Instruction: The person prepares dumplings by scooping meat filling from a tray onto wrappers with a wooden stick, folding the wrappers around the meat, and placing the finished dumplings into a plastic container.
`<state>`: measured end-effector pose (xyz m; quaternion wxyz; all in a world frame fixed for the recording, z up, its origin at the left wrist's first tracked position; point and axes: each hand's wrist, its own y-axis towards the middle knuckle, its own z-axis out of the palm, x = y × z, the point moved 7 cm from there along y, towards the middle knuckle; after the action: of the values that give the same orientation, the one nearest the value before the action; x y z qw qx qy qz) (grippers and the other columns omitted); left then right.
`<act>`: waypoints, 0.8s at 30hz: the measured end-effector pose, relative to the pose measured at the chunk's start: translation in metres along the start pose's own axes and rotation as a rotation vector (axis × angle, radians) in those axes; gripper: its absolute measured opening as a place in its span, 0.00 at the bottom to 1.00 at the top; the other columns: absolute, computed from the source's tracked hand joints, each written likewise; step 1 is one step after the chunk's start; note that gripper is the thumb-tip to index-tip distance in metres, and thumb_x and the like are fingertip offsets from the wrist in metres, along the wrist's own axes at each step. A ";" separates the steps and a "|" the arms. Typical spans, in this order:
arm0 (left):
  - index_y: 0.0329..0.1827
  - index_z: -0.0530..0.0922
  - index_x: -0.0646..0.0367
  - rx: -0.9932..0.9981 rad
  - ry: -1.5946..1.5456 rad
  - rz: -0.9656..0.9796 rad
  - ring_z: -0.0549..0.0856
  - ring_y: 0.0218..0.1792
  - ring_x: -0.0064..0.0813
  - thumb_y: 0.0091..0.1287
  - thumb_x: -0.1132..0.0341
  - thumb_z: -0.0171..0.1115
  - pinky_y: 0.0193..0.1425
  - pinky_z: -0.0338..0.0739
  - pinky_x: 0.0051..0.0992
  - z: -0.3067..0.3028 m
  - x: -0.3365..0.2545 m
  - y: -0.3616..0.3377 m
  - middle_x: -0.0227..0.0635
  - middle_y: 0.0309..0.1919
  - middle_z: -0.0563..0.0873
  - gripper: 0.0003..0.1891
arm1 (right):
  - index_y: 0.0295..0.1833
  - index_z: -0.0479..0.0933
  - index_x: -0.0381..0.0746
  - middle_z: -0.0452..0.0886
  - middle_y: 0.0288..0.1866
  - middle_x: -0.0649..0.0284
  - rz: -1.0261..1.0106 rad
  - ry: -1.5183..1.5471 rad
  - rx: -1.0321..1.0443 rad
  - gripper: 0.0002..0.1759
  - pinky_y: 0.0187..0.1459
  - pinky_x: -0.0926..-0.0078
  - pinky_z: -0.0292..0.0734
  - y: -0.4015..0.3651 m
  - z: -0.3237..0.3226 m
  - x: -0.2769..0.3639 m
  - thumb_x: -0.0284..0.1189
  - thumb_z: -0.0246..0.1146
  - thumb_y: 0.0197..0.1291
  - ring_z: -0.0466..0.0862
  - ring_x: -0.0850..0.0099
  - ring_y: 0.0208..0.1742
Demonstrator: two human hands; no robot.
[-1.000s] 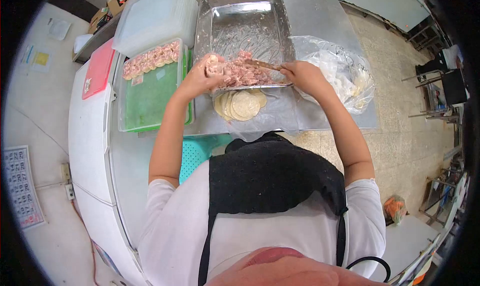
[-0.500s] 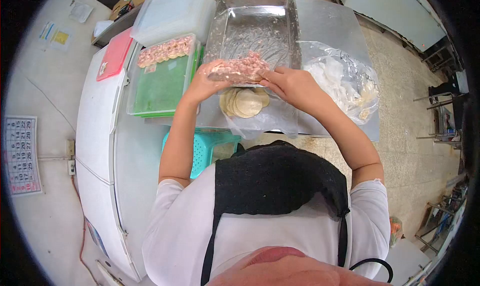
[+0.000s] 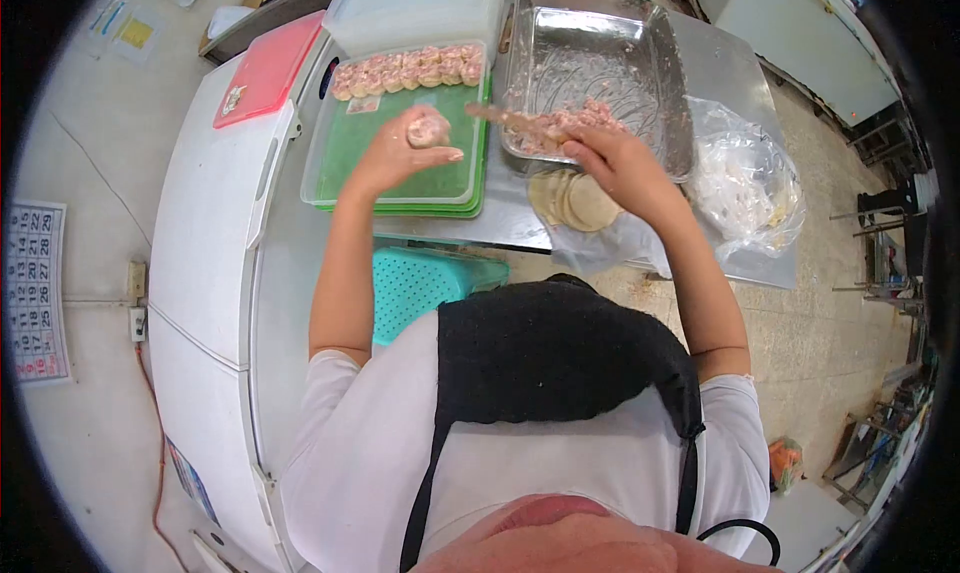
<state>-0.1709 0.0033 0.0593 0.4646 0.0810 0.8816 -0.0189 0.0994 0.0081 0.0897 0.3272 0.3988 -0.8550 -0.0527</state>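
Observation:
My left hand (image 3: 385, 158) is closed around a meat-filled dumpling (image 3: 428, 130) above the green tray (image 3: 345, 163). Along the tray's far edge sit rows of similar open-topped dumplings (image 3: 410, 71), pink meat showing. My right hand (image 3: 622, 168) grips a flat spreading stick (image 3: 505, 119) smeared with meat, its blade pointing left across the near rim of the metal pan (image 3: 685, 123). Pink minced meat (image 3: 597, 116) lies heaped in the pan's near part. Just below the pan, round pale dough wrappers (image 3: 590, 203) are stacked on a plastic sheet.
Lidded clear containers (image 3: 410, 13) are stacked behind the tray. A clear plastic bag (image 3: 745, 178) lies right of the pan. On the white freezer at left rests a pink board (image 3: 270, 68). A turquoise stool (image 3: 415, 288) stands below the table edge.
My hands have moved apart: the left, with a dumpling, has gone over the green tray, while the right keeps the stick by the pan. The view has shifted, so the table appears further right.

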 end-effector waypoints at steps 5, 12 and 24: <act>0.56 0.74 0.59 -0.071 0.213 0.053 0.81 0.43 0.21 0.53 0.66 0.73 0.46 0.77 0.25 -0.041 0.064 0.015 0.32 0.43 0.81 0.27 | 0.52 0.78 0.33 0.83 0.39 0.53 0.257 0.207 -0.138 0.15 0.45 0.73 0.74 -0.007 -0.006 0.004 0.32 0.57 0.67 0.81 0.66 0.39; 0.71 0.62 0.57 -0.325 0.502 0.416 0.82 0.45 0.36 0.52 0.63 0.73 0.50 0.77 0.30 -0.017 0.039 0.079 0.41 0.44 0.81 0.43 | 0.55 0.78 0.31 0.83 0.39 0.63 0.541 0.262 -0.206 0.18 0.43 0.80 0.73 -0.042 -0.011 -0.012 0.33 0.59 0.68 0.76 0.80 0.39; 0.75 0.53 0.57 -0.116 0.455 0.253 0.75 0.62 0.48 0.52 0.67 0.73 0.63 0.71 0.36 0.027 0.042 0.116 0.55 0.64 0.72 0.48 | 0.47 0.78 0.32 0.81 0.33 0.50 0.584 0.219 -0.348 0.19 0.39 0.71 0.72 -0.087 -0.032 -0.052 0.39 0.55 0.69 0.79 0.67 0.33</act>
<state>-0.1533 0.1203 0.0145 0.2568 0.1662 0.9458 0.1087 0.1996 -0.0081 0.0567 0.4812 0.0794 -0.8710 -0.0589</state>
